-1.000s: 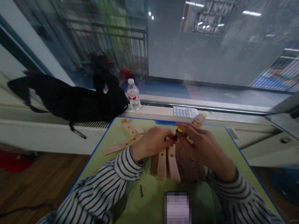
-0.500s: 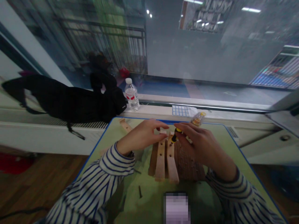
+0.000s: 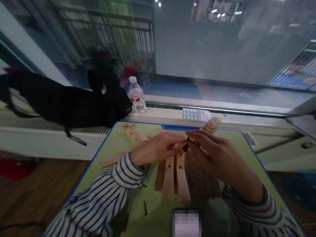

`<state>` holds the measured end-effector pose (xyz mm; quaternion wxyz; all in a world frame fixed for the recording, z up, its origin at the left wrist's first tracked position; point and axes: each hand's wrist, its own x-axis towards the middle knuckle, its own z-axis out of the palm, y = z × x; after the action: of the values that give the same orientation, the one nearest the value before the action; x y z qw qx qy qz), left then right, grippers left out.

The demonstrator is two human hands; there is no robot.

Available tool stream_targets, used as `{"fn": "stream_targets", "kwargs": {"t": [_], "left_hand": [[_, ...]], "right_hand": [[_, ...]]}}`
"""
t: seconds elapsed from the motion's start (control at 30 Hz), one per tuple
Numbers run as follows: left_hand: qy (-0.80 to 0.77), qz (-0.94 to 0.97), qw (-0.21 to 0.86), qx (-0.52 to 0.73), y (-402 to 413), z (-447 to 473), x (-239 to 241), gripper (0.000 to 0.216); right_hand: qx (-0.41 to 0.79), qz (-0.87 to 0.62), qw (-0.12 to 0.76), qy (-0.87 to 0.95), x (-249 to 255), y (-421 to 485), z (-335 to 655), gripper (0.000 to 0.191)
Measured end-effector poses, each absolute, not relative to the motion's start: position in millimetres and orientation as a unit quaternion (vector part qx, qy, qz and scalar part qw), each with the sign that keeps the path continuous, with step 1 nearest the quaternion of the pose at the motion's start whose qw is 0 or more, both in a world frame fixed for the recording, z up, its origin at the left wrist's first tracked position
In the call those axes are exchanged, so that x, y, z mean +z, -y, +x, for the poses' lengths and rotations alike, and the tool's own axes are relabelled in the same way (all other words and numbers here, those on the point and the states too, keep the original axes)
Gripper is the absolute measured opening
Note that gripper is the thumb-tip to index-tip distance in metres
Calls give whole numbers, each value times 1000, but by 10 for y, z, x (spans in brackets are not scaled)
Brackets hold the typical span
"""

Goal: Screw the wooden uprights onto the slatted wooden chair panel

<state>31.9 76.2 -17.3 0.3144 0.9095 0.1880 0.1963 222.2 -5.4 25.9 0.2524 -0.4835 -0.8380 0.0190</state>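
Note:
A yellow-and-black screwdriver (image 3: 187,146) is held at a slant in my right hand (image 3: 217,154), its lower end over the far part of a wooden strip. My left hand (image 3: 158,148) has its thumb and fingers drawn in around the screwdriver's lower end; what they pinch there is hidden. Below the hands, a left wooden strip (image 3: 169,181) and a right wooden strip (image 3: 183,184), both with drilled holes, lie side by side on a brown wooden board (image 3: 202,177). Their far ends are covered by my hands.
More wooden pieces (image 3: 132,134) lie at the table's (image 3: 212,215) far left. A dark screw (image 3: 145,208) and a pixelated phone-like rectangle (image 3: 187,223) are near the front. A clear bag (image 3: 211,125), a water bottle (image 3: 137,97) and a black bag (image 3: 81,105) are along the sill.
My left hand has moved right to the screwdriver's lower end, its fingers closing from a wider gap. The screwdriver stays in my right hand. The view has shifted slightly.

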Motion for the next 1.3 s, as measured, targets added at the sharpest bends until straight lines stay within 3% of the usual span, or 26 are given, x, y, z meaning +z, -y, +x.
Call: {"fn": "stream_targets", "kwargs": {"t": [0.63,1.3], "left_hand": [[-212,889,354,200,-787,298,-232,29],[-224,876,364,223,-826,305,-300,23]], "right_hand": [[-7,-466,261,846,284,51,2246,31],[7,-460,244,854,253,66,2264,41]]}}
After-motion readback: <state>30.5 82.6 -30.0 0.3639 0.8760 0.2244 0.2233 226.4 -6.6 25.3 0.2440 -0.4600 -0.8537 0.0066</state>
